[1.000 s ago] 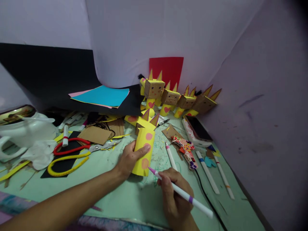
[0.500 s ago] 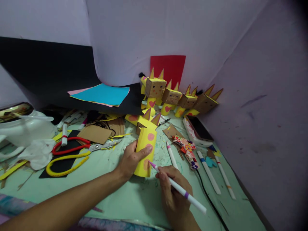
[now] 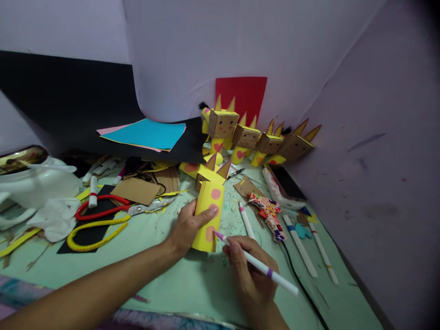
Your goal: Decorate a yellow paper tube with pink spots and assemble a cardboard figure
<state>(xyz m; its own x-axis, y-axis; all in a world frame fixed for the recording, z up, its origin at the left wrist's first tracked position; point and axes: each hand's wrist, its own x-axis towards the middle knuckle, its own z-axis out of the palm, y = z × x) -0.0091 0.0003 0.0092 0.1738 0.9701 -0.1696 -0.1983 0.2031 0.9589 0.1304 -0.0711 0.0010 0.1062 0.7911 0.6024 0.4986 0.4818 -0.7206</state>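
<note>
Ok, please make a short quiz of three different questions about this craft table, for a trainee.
1. True or false: the left hand holds the yellow paper tube upright on the green mat.
2. Which tool lies left of the tube? A) red-handled scissors B) a hammer C) a stapler
3. Fill in: the right hand holds a white marker whose pink tip touches the ____ of the tube.

Key: 1 true. 2 A. 3 lowest pink spot, near the tube's bottom edge.
</note>
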